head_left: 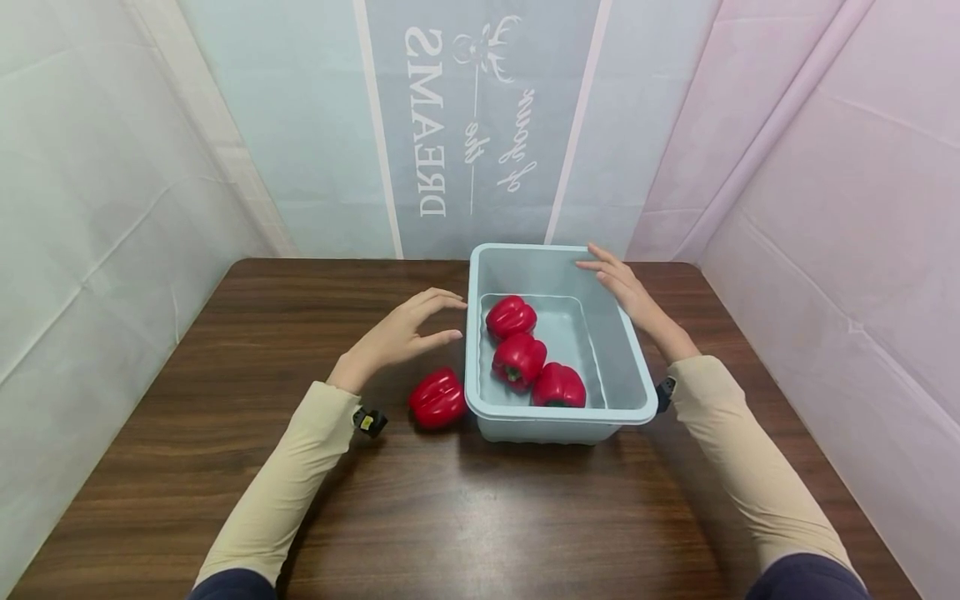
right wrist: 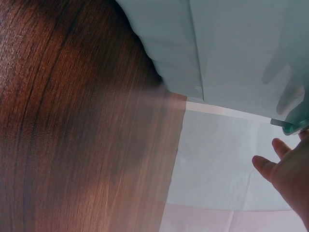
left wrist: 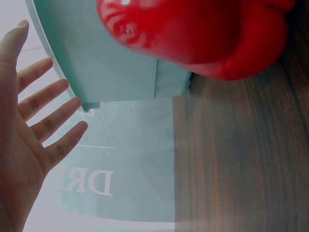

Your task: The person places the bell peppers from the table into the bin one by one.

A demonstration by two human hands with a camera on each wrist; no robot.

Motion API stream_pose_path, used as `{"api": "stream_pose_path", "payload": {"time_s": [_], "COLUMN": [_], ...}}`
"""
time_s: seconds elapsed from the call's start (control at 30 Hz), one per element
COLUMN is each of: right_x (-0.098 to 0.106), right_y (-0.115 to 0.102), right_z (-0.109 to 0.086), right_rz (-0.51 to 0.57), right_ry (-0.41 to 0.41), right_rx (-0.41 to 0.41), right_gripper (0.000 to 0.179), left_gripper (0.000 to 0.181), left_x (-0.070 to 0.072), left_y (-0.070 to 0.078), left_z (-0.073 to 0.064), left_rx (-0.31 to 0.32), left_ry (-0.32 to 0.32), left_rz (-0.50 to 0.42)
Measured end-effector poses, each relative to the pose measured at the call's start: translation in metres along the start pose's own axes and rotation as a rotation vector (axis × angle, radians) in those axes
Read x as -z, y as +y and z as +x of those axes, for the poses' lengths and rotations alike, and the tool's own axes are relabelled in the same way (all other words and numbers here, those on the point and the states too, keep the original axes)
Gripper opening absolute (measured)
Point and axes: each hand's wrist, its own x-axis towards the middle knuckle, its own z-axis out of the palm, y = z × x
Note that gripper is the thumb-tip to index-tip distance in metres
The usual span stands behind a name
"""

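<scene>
A pale blue plastic bin [head_left: 555, 425] stands on the table with three red bell peppers inside: one at the back [head_left: 512, 317], one in the middle [head_left: 519, 362] and one near the front wall [head_left: 558, 385]. Another red bell pepper [head_left: 437, 399] lies on the table against the bin's left side. My left hand [head_left: 408, 327] hovers above and behind that pepper, fingers extended, fingertips right at the bin's left rim. Over the bin's right rim reaches my right hand [head_left: 626, 290], its fingers spread. Neither hand holds anything.
The dark wooden table [head_left: 465, 517] reaches to a pale blue printed cloth [head_left: 480, 125] behind the bin. White cloth walls rise at the left [head_left: 112, 208] and right [head_left: 847, 250]. Both wrists carry small black cameras, the left one [head_left: 370, 422] close to the loose pepper.
</scene>
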Motion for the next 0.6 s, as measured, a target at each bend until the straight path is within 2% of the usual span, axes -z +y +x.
{"api": "stream_pose_path", "payload": {"time_s": [0.6], "right_x": [-0.002], "right_y": [0.0], "right_z": [-0.006], "right_rz": [-0.002], "right_ry": [0.002], "right_rx": [0.009], "right_gripper": [0.039], "left_gripper": [0.05], "left_x": [-0.009], "left_y": [0.004], "left_z": [-0.013], "left_rx": [0.029], "left_ry": [-0.014], "left_rz": [0.007]}}
